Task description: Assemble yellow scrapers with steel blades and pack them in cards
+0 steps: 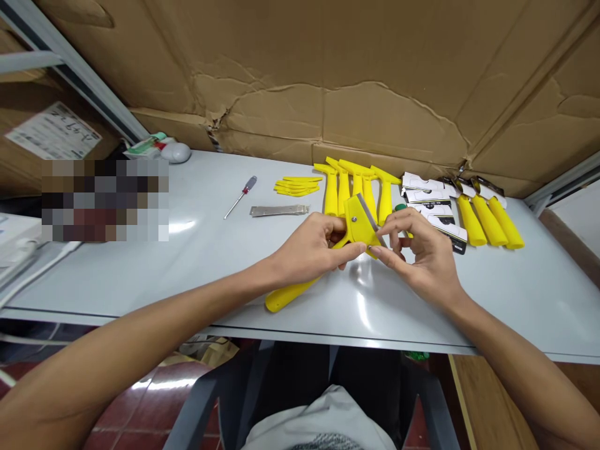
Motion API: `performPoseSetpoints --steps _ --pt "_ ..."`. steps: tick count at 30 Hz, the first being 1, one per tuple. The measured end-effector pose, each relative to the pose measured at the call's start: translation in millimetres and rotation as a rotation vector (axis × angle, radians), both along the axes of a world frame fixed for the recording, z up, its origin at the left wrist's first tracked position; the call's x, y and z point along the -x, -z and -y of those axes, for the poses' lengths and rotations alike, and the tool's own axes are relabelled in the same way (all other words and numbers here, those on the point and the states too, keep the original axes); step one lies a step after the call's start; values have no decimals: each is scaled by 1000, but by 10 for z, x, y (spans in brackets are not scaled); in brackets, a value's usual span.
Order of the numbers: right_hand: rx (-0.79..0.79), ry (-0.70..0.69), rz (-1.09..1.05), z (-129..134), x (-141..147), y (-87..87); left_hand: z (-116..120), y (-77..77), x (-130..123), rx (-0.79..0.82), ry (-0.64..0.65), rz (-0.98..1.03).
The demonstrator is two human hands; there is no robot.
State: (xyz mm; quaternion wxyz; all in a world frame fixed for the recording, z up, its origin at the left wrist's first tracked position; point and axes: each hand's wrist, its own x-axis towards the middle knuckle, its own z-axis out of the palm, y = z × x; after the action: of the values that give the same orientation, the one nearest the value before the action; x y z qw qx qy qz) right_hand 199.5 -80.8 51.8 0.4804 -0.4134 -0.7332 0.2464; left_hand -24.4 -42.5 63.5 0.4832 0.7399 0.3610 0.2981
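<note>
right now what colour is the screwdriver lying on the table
The screwdriver has a greyish-blue handle and a silver shaft, seen in the head view.

1. On your left, the white label (54,132) on the brown box (19,159) has big, dark handwriting. It is tilted, and you can't read it for sure.
2. That same label has rows of tiny print too. They are too small for you to read.
3. To your right, the white and black cards (429,195) on the table (201,256) have small marks. You can't make out any words there.
4. You can't read 1 clear word, brand or number on any of these.
</note>
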Motion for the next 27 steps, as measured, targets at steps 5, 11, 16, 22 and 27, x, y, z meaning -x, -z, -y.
performPoseSetpoints --steps 5,11,16,22,27 --pt "137 -21 -61 -3 4 20 14 -15 1 -187 -37 -17" --pt "74 21 21 -1 7 49 -3 -2 24 -386 -56 -101" --pt "75 16 -22 1 19 60 -7 13 31 -482 -61 -132" --pt "3 1 71 -20 -1 45 -17 70 41 -647 -53 -192" --pt "-86 -89 219 -78 -82 18 -89 207 81 -953 8 -189"
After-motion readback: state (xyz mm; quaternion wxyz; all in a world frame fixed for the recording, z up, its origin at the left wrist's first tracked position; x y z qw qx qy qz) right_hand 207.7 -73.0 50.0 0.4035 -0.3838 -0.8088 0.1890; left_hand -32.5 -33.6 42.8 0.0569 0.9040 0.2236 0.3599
